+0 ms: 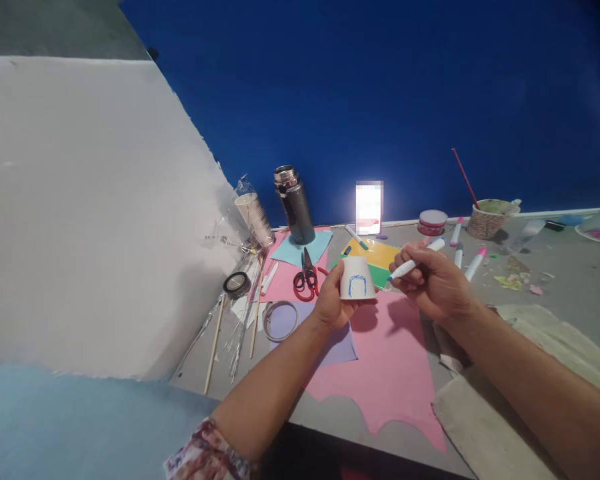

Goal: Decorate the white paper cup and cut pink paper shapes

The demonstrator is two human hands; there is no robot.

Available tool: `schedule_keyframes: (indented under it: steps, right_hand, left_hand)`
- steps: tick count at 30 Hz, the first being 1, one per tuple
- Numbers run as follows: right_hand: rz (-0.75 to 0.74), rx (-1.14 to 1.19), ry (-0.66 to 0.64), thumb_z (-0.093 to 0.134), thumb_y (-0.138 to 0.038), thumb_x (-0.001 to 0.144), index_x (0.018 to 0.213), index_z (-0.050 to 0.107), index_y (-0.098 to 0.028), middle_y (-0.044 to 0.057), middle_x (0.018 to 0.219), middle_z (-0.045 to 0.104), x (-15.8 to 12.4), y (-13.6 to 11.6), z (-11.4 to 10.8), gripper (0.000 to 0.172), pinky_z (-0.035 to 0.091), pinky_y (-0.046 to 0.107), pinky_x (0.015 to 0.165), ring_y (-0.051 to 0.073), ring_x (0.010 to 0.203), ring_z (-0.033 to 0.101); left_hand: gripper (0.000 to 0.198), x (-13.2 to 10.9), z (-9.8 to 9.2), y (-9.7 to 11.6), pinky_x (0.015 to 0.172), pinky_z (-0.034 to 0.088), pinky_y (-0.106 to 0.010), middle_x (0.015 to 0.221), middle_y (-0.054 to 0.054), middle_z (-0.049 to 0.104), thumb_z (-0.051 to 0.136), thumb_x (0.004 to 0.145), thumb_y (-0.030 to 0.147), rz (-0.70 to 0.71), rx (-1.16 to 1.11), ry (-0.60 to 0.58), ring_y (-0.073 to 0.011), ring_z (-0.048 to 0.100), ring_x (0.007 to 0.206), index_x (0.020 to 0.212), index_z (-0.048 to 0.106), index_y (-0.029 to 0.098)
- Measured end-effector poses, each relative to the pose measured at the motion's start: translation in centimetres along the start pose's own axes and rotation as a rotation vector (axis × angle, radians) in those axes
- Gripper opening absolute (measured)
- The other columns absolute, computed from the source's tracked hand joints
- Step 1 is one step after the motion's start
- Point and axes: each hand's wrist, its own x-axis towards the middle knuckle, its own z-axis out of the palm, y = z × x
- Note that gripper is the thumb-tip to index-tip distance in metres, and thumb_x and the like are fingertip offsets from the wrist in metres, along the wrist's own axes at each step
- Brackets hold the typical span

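My left hand [331,301] grips a small white paper cup [357,279] held upside down above the table, with a blue arch drawn on its side. My right hand [433,280] is closed around a white marker [415,261] whose blue tip points at the cup's lower right edge, just beside it. Both hands hover over a pink paper sheet [390,367] with a scalloped edge, which lies on the grey table [565,280].
Red-handled scissors [307,279], a tape roll [237,285], a wire ring [280,320] and wooden sticks [214,343] lie left. A dark flask [295,205], a lit phone [369,207], coloured papers [375,257], markers [475,262] and a paint cup [489,219] stand behind. A large white board [80,213] leans left; cloth [505,413] lies right.
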Motion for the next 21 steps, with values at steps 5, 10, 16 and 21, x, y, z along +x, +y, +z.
schedule_keyframes:
  steps: [5,10,16,21]
  right_hand:
    - [-0.061,-0.112,0.08,0.088,-0.032,0.069,0.073,0.066,-0.021,-0.003,0.054,0.054,-0.1,0.2,0.1,0.025,0.03,0.022,0.042,0.007,0.046,0.039]
    - [-0.191,-0.321,0.055,0.087,-0.046,0.076,0.079,0.073,-0.02,0.002,0.062,0.066,-0.7,0.7,0.3,0.03,0.037,0.025,0.045,0.011,0.05,0.049]
    - [-0.301,-0.326,0.115,0.084,-0.046,0.081,0.075,0.072,-0.021,-0.001,0.055,0.058,-0.9,0.1,0.2,0.029,0.035,0.024,0.045,0.009,0.049,0.046]
    - [-0.347,-0.396,0.239,0.084,-0.044,0.077,0.082,0.073,-0.023,-0.001,0.063,0.068,0.4,-0.2,-0.4,0.024,0.033,0.022,0.043,0.008,0.047,0.042]
  left_hand:
    - [0.048,0.2,0.1,0.0,0.068,0.06,-0.038,0.088,-0.011,0.072,0.053,0.1,0.053,0.028,-0.01,0.015,-0.0248,0.072,0.074,0.119,0.067,0.011]
    - [0.048,0.0,0.4,0.2,0.071,0.06,-0.039,0.089,-0.011,0.074,0.056,0.098,0.054,0.063,0.005,0.011,-0.0245,0.071,0.075,0.117,0.07,0.012]
    - [0.047,-0.2,0.4,0.3,0.074,0.061,-0.039,0.085,-0.01,0.073,0.055,0.099,0.053,0.043,-0.025,0.039,-0.0223,0.07,0.073,0.114,0.071,0.012]
    - [0.055,-0.3,0.4,0.8,0.063,0.06,-0.037,0.081,-0.01,0.072,0.055,0.098,0.056,0.026,-0.022,-0.015,-0.0246,0.071,0.071,0.122,0.068,0.009]
